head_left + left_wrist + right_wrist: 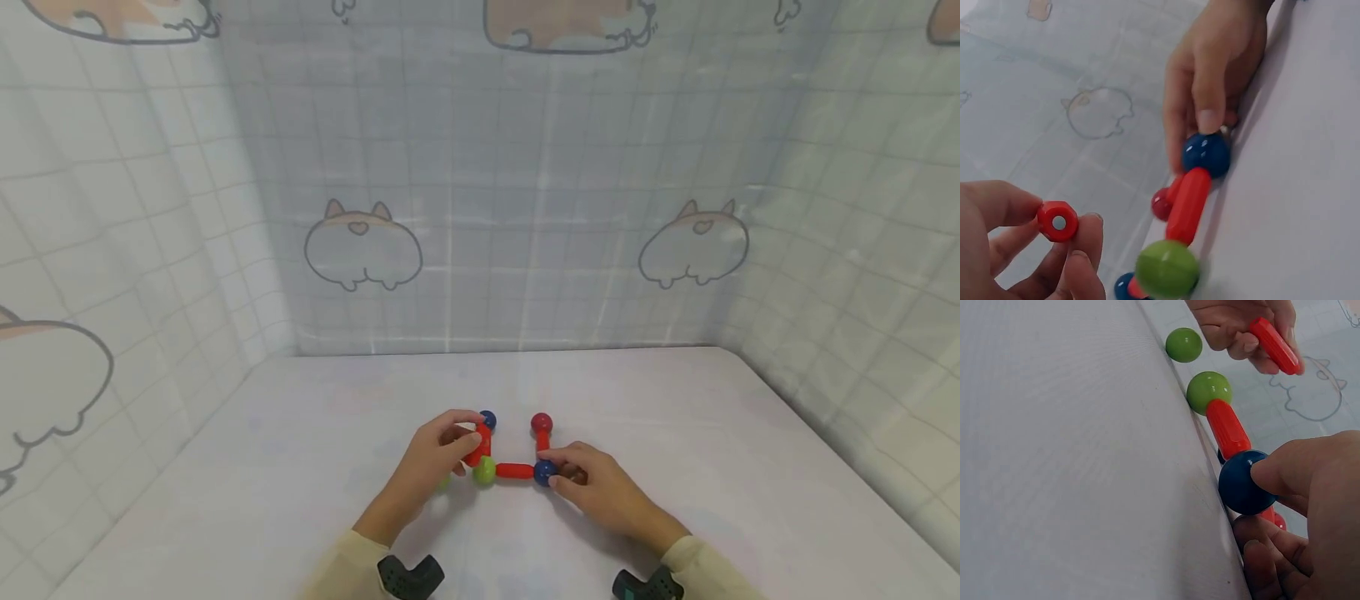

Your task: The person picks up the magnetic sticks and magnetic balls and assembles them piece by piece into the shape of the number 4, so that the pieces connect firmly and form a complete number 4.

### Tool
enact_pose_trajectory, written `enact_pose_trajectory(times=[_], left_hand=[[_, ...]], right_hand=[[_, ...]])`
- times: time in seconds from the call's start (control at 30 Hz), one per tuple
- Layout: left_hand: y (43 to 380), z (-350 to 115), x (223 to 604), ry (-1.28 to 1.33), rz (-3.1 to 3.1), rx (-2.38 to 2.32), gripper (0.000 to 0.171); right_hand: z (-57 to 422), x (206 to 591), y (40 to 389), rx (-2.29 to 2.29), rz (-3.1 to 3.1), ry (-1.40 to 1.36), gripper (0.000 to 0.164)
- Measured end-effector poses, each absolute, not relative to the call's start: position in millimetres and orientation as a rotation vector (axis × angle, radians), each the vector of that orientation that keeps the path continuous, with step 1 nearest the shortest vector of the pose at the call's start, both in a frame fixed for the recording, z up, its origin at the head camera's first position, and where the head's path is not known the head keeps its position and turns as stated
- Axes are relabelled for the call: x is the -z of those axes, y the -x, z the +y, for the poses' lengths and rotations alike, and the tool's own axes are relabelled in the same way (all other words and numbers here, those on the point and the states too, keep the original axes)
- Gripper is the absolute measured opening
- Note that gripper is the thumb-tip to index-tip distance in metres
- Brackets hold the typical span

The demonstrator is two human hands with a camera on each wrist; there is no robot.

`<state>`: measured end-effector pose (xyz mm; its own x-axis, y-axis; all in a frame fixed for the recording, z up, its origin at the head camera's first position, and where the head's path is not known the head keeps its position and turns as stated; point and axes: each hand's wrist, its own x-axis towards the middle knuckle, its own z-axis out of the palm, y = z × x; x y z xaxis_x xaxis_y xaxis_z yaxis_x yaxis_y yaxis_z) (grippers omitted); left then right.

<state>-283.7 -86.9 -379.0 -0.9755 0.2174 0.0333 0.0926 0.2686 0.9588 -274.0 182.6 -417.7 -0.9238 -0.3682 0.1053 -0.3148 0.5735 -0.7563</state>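
Observation:
My left hand point(429, 461) pinches a loose red magnetic rod point(1275, 347) between thumb and fingertips, held above the table; a metal disc shows in its end point(1059, 222). My right hand point(603, 493) grips the near blue ball point(1247, 482) with its thumb on top. From that ball a red rod point(514, 471) runs left to a green ball point(484, 471), and another red rod point(542, 440) runs back to a red ball point(542, 423). A second blue ball point(489, 419) sits behind the green one, partly hidden by my left fingers.
A loose green ball point(1184, 345) lies on the white tabletop point(262, 500), mostly behind my left hand in the head view. Curtain-like sheets with a grid and dog drawings point(495, 208) enclose the back and both sides of the table.

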Motion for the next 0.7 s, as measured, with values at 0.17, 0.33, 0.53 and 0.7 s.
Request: enact_pose_trajectory(times=[0.17,0.33,0.53,0.7], left_hand=[[279.4,-80.0,378.7,-0.284,2.301,-1.828,0.035],[276.1,-76.0,374.3,-0.295,2.198,-1.857,0.035],[275.8,-73.2,372.8,-0.325,2.126,-1.861,0.040],[275.9,-72.9,377.1,-0.352,2.065,-1.841,0.046]], right_hand=[[182.6,419.6,274.4,1.290,2.728,0.625,0.035],[182.4,418.7,274.9,1.285,2.734,0.625,0.035],[182.3,417.3,274.3,1.275,2.751,0.586,0.034],[183.3,418.9,274.5,1.267,2.758,0.598,0.035]])
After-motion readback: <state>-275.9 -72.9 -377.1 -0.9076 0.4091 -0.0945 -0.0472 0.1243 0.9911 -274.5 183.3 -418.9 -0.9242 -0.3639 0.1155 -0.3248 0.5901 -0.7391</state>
